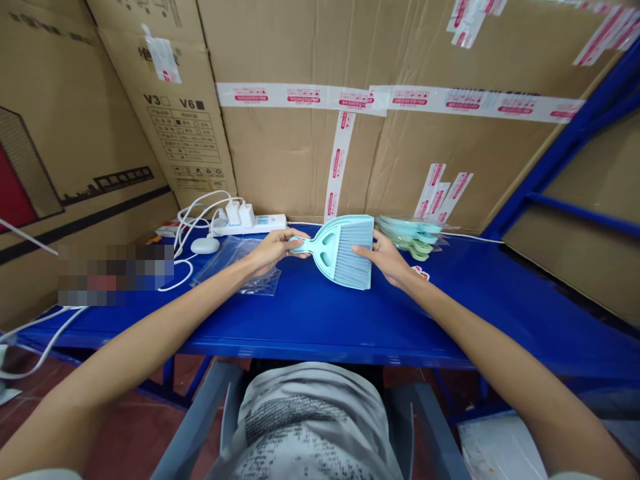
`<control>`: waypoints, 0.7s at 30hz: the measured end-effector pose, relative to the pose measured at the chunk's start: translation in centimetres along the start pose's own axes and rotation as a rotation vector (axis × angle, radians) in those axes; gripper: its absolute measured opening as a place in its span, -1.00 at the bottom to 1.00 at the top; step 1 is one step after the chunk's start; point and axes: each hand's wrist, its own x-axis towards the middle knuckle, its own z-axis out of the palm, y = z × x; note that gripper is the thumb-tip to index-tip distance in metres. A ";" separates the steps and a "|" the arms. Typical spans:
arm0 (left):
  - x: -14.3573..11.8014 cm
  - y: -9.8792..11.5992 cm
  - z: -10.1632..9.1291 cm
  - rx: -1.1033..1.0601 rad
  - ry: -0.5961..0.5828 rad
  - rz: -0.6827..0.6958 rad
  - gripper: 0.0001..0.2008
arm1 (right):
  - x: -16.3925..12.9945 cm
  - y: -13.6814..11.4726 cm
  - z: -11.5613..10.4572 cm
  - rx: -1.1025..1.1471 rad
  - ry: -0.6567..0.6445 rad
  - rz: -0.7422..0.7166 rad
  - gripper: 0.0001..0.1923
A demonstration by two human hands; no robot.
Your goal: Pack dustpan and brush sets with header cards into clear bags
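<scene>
A small mint-green dustpan [327, 267] with a matching hand brush [353, 261] nested in it is held above the desk, its bristles facing up. My left hand [270, 253] is closed round the handle end, thumb on top. At the wide right edge, my right hand [391, 261] grips the set, with the thumb over the bristles and the other fingers partly hidden behind. Just beyond that hand lies a pile of pale blue and green items in clear plastic [410, 233]. A clear plastic bag [260, 280] rests under and beside my left hand.
The blue desk [320, 327] ends against a cardboard wall [285, 160]. A white power strip [270, 222] with plugs and looping cables stands at the back left, near a white oval device [205, 245]. A small colourful sticker [421, 272] lies by my right wrist. Blue metal bars [555, 147] rise at right.
</scene>
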 end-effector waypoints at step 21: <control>-0.3 0.1 1.1 0.052 0.068 -0.054 -0.51 | -0.2 -0.3 0.7 -0.078 0.007 -0.091 -0.38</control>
